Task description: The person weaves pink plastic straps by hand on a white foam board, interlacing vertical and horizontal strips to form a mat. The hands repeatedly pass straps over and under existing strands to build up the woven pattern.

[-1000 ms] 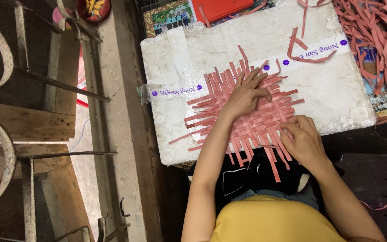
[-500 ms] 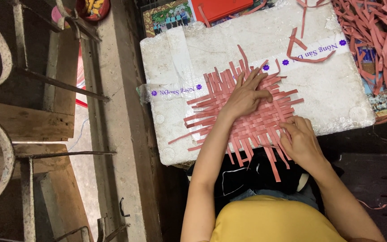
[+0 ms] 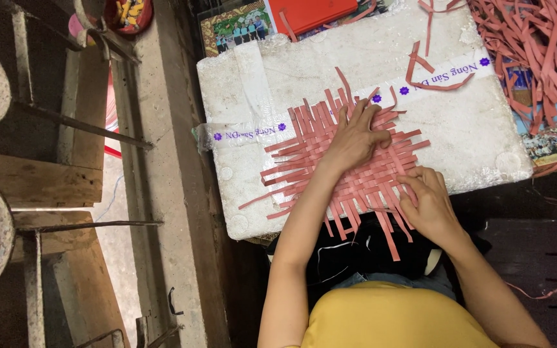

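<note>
A mat of woven red strips [image 3: 304, 151] lies on a white foam board [image 3: 381, 58] in front of me. My left hand [image 3: 354, 134] rests flat on the middle of the mat, fingers spread and pressing the strips down. At the mat's near right edge my right hand [image 3: 428, 201] has its fingers curled and pinches a red strip there. Loose strip ends stick out past the board's near edge toward my lap.
A heap of loose red strips [image 3: 536, 45] lies at the right. Two curled strips [image 3: 430, 71] sit on the board's far side. A red folder [image 3: 320, 11] and a photo [image 3: 236, 26] lie beyond it. A concrete ledge [image 3: 162, 193] and metal-and-wood frames [image 3: 33, 167] stand left.
My left hand stays pressed on the mat. My right hand's fingers have shifted slightly along the mat's near right edge; otherwise little differs.
</note>
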